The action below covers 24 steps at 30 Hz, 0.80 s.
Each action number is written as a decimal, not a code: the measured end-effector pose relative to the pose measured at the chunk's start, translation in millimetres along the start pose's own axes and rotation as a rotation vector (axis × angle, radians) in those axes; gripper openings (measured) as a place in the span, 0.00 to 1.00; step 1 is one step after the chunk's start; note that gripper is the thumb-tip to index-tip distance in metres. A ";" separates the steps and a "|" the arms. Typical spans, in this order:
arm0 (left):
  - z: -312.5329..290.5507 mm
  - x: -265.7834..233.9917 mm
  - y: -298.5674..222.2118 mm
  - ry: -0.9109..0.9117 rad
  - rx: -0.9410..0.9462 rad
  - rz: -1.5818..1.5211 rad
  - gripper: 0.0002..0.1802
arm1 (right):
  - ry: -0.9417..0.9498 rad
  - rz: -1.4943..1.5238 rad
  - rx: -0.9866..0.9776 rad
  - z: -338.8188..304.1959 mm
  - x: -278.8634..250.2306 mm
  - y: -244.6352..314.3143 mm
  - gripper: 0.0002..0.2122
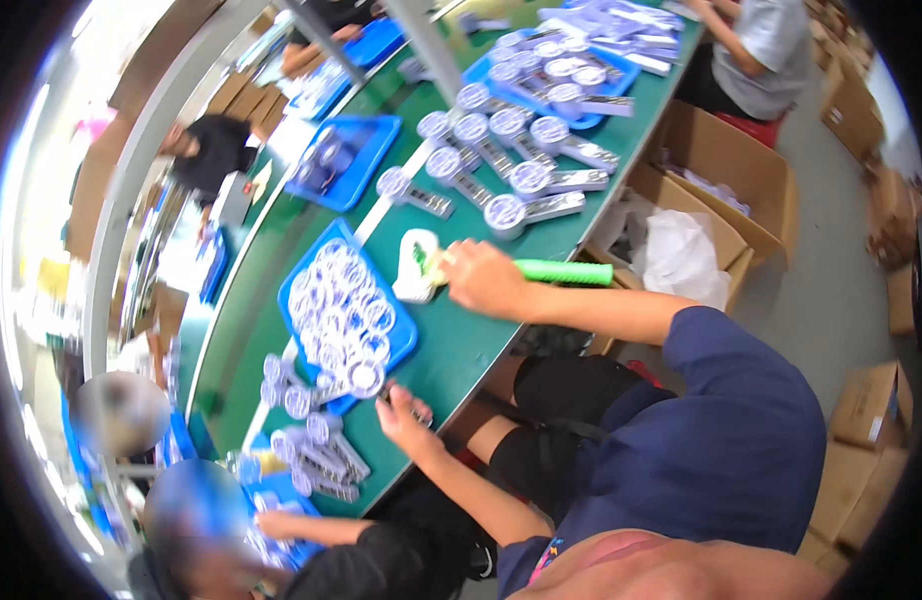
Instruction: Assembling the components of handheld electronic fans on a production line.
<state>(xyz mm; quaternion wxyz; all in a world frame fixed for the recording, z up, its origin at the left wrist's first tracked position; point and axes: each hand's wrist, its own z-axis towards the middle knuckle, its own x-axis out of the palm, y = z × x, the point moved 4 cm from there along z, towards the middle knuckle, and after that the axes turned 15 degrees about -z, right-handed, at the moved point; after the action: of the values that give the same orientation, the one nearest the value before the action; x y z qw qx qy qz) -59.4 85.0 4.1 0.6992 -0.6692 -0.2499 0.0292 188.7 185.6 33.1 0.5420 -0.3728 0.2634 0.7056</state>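
My left hand (409,418), low at the table's near edge, is closed around the handle of a lavender handheld fan. Its round head (366,378) overlaps the corner of a blue tray (409,335) of pale round rings. Farther right, my right hand (486,278) is closed on a tool with a ribbed bright green handle (566,272) that sticks out to the right; my fingers hide its other end, so its kind is unclear. Just left of those fingers a white pad-like piece (415,262) with green marks lies on the green table.
Several lavender fans (506,213) lie beyond my right hand, near another loaded blue tray (591,122). More fans (321,455) lie left of my left hand. Open cartons (771,190) stand right of the table. A co-worker's arm (321,527) reaches in at lower left.
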 end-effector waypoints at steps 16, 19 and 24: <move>2.1 17.0 9.7 0.065 0.050 0.028 0.15 | -0.067 -0.040 0.009 0.9 -4.6 -7.2 0.25; -1.6 11.2 6.4 0.053 0.076 0.065 0.14 | -0.046 -0.032 -0.018 2.5 -2.5 -0.2 0.27; -4.4 10.6 3.1 0.035 0.069 0.085 0.13 | -0.108 -0.020 -0.022 3.1 -2.3 2.1 0.24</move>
<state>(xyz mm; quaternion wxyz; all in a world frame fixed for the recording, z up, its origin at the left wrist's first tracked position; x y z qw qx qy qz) -47.4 85.2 4.5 0.7244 -0.6550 -0.2076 0.0559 186.3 186.2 36.8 0.5583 -0.3430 0.2222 0.7220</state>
